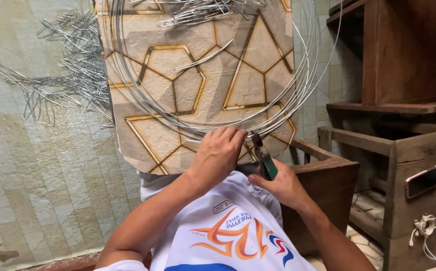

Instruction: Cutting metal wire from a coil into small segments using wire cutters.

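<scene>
My left hand [217, 153] pinches the wire coil [298, 88] at the near edge of the patterned board [203, 80]. My right hand [278, 183] grips green-handled pliers [264, 158]; I can't see their tips clearly. The coil's top is cut off.

Soft, even daylight fills the scene, brightest on the floor [32, 165] at left and dimmer toward the dark wooden shelves [404, 55] at right. Shadows are faint and diffuse. The wire coil [298, 95] shows mild glints. Focus is sharp centrally; straight lines bow slightly at the edges.
</scene>
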